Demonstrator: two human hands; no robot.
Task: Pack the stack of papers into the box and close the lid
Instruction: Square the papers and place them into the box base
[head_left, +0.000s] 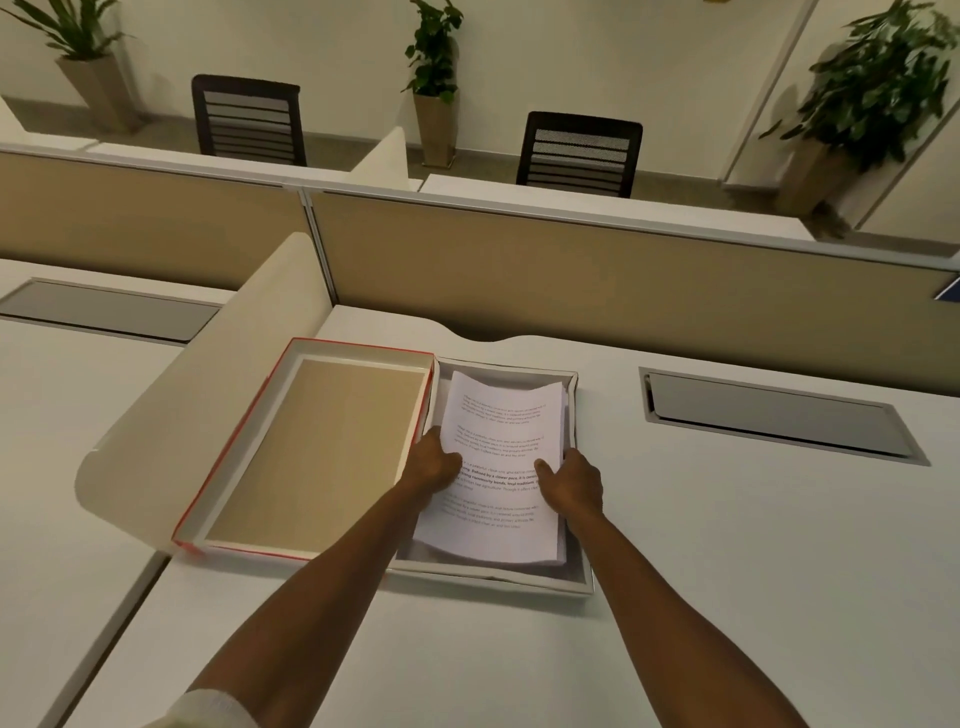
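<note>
A stack of printed white papers (501, 431) lies inside the shallow grey-white box (493, 577) at the middle of the desk. The far end of the stack curls up slightly. My left hand (434, 462) grips the stack's left edge, thumb on top of the sheets. My right hand (571, 483) holds the right edge, thumb pressed on the top page. The lid (311, 447), red-edged with a tan inner face, lies open side up directly left of the box, touching it.
A curved cream divider (208, 415) rises just left of the lid. A tan partition wall (571, 280) runs behind the desk. A grey cable hatch (774, 415) sits in the desk to the right. Chairs and potted plants stand beyond the partition.
</note>
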